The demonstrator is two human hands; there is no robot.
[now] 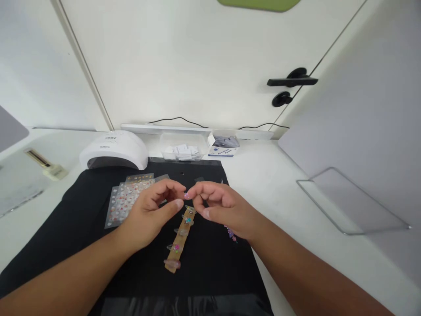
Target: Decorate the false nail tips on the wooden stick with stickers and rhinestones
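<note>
Between the fingertips of my left hand (148,217) and my right hand (223,206) sits a small shiny pink-purple piece (187,195), too small to name surely. Both hands are curled, with their fingertips meeting at it. Just below them lies a tan strip (180,242) bearing several clear and pink false nails, set crosswise. One has a blue decoration (188,220), another a pink flower (176,248). Beside my left hand, overlapping sticker sheets (120,202) lie partly covered. Small purple and pink decorations (231,235) show from under my right hand.
A black mat (138,272) covers the middle of the white table (259,175). At the back stand a white nail lamp (115,149), a clear tray (166,142) with white packets and a box of alcohol pads (223,151). A metal wire frame (345,232) is at right.
</note>
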